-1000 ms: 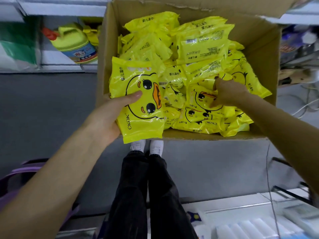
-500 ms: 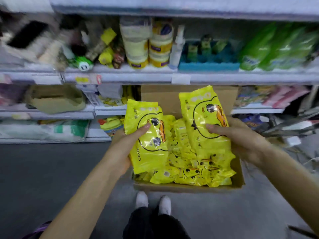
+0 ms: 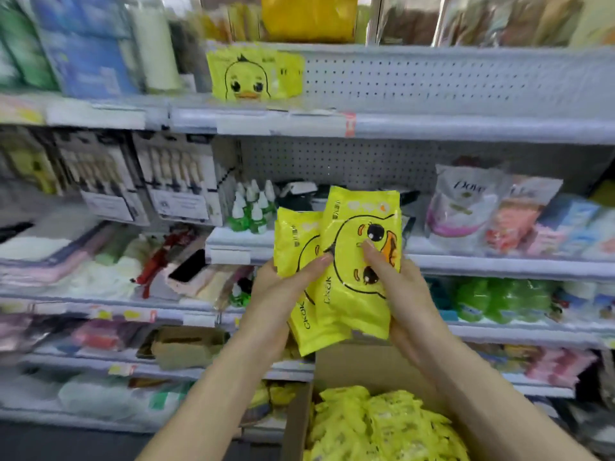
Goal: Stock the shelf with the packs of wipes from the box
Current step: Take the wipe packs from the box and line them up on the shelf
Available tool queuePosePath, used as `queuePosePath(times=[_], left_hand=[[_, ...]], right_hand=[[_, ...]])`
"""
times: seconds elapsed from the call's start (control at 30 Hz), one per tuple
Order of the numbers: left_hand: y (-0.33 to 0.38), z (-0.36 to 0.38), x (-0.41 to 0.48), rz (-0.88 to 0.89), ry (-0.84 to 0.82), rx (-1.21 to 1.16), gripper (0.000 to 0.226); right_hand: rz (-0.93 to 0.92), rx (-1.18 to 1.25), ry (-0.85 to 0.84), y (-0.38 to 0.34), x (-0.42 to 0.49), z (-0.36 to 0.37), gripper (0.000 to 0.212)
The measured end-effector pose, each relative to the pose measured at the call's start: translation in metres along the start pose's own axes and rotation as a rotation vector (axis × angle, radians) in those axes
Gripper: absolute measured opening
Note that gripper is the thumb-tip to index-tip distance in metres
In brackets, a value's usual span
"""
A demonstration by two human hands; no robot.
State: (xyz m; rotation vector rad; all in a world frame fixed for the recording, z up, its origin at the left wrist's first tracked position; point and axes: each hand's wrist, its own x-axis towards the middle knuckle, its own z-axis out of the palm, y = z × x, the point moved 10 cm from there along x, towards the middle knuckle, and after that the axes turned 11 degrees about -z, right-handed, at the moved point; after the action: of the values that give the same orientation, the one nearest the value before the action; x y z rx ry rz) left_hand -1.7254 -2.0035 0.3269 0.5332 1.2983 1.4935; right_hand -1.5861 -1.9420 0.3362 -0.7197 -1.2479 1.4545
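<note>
Two yellow packs of wipes with a duck face are held upright in front of the shelves, overlapping. My left hand (image 3: 283, 291) grips the left pack (image 3: 293, 247) from its left side. My right hand (image 3: 396, 287) holds the right pack (image 3: 359, 261), fingers on its front. Below them the cardboard box (image 3: 352, 367) stands open, with several more yellow packs (image 3: 382, 427) inside. On the upper shelf (image 3: 432, 123) a few same packs (image 3: 246, 74) stand upright at the left; the space to their right is bare pegboard.
The shelf unit fills the view. White dropper bottles (image 3: 253, 207) and a Dove pouch (image 3: 462, 201) sit on the middle shelf behind the held packs. Boxed brush sets (image 3: 173, 174) stand to the left, green bags (image 3: 499, 297) lower right.
Both hands lifted a pack each out of the box and brought them together, overlapping. My view rose from the box to the upper shelves.
</note>
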Motion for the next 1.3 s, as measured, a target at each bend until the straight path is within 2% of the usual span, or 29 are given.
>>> queuePosePath(times=[0.1, 0.2, 0.27, 0.37, 0.5, 0.57, 0.7, 0.83, 1.0, 1.1, 1.2, 1.3], left_hand=[[0.040, -0.007, -0.011, 0.060, -0.049, -0.008, 0.060], [0.075, -0.033, -0.017, 0.102, -0.040, -0.008, 0.047], [0.098, -0.058, -0.020, 0.130, -0.026, 0.024, 0.036], [0.132, -0.095, -0.023, 0.158, -0.029, 0.124, 0.040], [0.177, -0.134, -0.024, 0.220, -0.028, 0.280, 0.021], [0.199, -0.146, -0.021, 0.236, -0.031, 0.363, 0.020], [0.242, -0.149, -0.010, 0.282, -0.073, 0.642, 0.023], [0.274, -0.141, 0.002, 0.336, -0.075, 0.840, 0.027], [0.297, -0.117, 0.011, 0.415, -0.108, 0.958, 0.026], [0.312, -0.107, 0.017, 0.457, -0.091, 0.993, 0.028], [0.327, -0.101, 0.027, 0.468, -0.073, 0.996, 0.020], [0.341, -0.106, 0.040, 0.429, -0.022, 0.924, 0.016]], right_hand=[[-0.140, -0.073, 0.046, -0.025, 0.006, 0.037, 0.033], [-0.200, -0.067, 0.023, -0.038, 0.007, 0.079, 0.023], [-0.209, -0.068, -0.024, -0.044, 0.007, 0.109, 0.023], [-0.280, -0.110, -0.064, -0.060, 0.017, 0.144, 0.036], [-0.348, -0.235, -0.117, -0.084, 0.038, 0.177, 0.053], [-0.348, -0.343, -0.213, -0.094, 0.044, 0.196, 0.047], [-0.285, -0.573, -0.440, -0.104, 0.056, 0.226, 0.021], [-0.254, -0.713, -0.535, -0.102, 0.067, 0.237, 0.021], [-0.287, -0.697, -0.544, -0.115, 0.095, 0.243, 0.035], [-0.332, -0.656, -0.542, -0.122, 0.117, 0.247, 0.030], [-0.393, -0.638, -0.493, -0.131, 0.138, 0.248, 0.026], [-0.415, -0.578, -0.432, -0.138, 0.158, 0.244, 0.029]])
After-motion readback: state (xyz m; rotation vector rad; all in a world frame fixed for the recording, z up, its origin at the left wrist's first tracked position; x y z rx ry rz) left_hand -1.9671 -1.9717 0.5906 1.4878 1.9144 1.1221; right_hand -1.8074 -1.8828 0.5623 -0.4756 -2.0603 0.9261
